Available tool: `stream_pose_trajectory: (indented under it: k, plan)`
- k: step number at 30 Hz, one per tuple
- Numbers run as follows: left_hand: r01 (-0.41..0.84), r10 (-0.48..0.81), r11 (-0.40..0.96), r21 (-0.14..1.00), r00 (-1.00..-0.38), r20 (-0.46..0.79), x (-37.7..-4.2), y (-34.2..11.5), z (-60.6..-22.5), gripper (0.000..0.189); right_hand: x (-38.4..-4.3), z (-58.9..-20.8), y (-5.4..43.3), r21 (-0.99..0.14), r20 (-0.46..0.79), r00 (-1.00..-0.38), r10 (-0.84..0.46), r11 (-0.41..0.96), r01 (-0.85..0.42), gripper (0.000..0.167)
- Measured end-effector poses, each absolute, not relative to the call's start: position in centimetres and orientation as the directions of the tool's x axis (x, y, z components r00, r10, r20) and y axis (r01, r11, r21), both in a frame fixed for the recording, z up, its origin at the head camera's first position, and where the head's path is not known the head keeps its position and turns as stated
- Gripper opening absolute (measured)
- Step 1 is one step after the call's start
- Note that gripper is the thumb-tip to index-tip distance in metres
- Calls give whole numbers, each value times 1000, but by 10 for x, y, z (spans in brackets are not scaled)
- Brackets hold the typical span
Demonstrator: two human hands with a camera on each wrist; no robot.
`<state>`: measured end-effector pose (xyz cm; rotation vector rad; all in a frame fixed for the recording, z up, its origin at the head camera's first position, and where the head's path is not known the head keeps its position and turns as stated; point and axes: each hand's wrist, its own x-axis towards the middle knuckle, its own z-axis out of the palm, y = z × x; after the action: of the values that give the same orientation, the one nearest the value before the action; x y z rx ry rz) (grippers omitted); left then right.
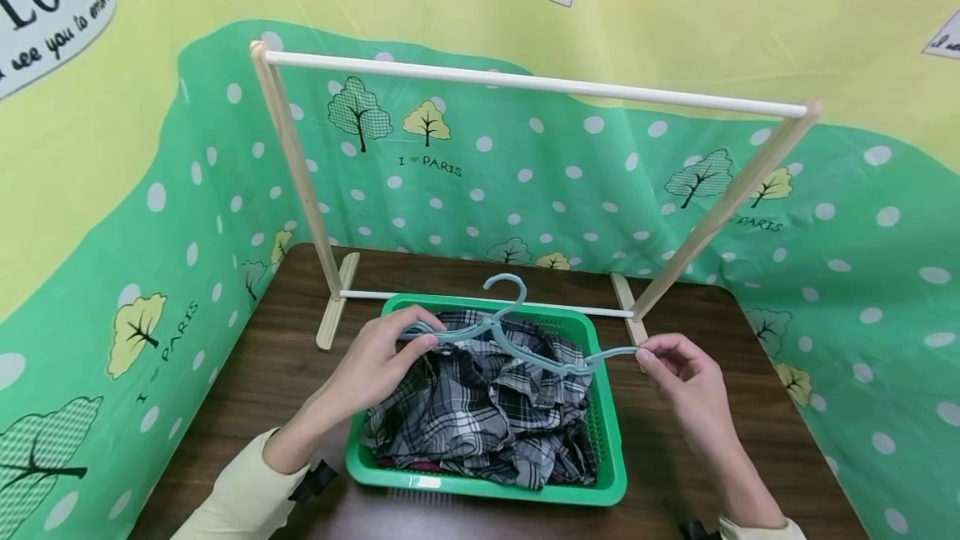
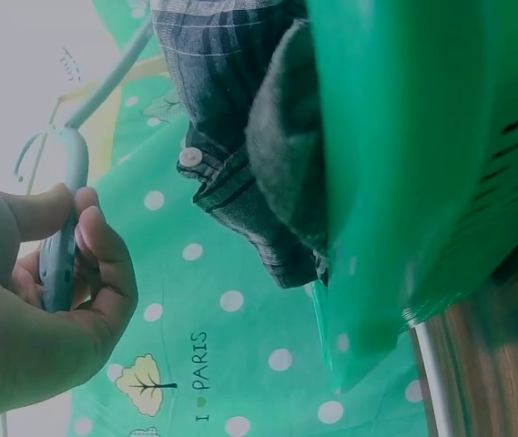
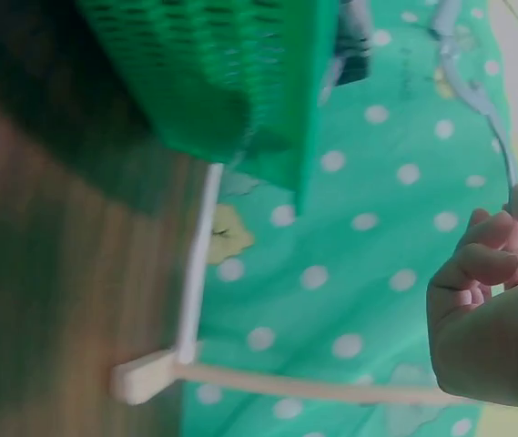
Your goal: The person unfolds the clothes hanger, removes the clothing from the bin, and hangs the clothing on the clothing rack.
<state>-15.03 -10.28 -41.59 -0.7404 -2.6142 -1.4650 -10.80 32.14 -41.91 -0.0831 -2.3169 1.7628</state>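
Note:
A light blue plastic hanger [image 1: 536,361] is held above the basket, its hook pointing up. My left hand [image 1: 386,357] grips one end between thumb and fingers; the left wrist view shows that hand [image 2: 58,282] curled round the hanger. At the other end, the thumb and fingers of my right hand [image 1: 686,382] pinch the tip, seen again in the right wrist view, where the hand [image 3: 486,291] is at the frame's edge. Below lies a crumpled black, grey and white plaid shirt [image 1: 472,415], with a button [image 2: 190,157] visible, inside a green plastic basket [image 1: 487,486].
Behind the basket stands a wooden rack with a white top rail [image 1: 525,83], two slanting posts [image 1: 300,173] and a low white bar. Everything rests on a dark wooden table [image 1: 255,407]. A patterned green and yellow cloth [image 1: 480,190] surrounds the table at the back and sides.

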Motion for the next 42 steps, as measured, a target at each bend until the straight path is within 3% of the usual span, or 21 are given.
stream_pose_trajectory:
  k: [7,13,20,27,32,42]
  plan:
    - [449,329,435,780,-886,327,-150,-102,-417,15,-107,-446,331,-927,122,-971,203,374,-38,8]
    - [444,290,396,804,-891,349,-150,-103,-417,16,-104,-456,328,-913,127,-982,137,404,-62,10]
    - [420,282,387,821,-902,328,-150,-104,-418,16,-103,-453,328,-903,117,-986,115,425,-57,11]
    - [426,286,400,812,-899,331,-152,-106,-418,16,-110,-436,328,-818,136,-979,153,575,-24,23]
    - [445,297,410,796,-890,346,-151,-106,-417,15,-113,-418,318,-805,222,-966,131,584,-105,29]
    - [476,346,422,772,-871,348,-146,-93,-418,15,-113,-399,276,-772,369,-928,-44,542,-333,32]
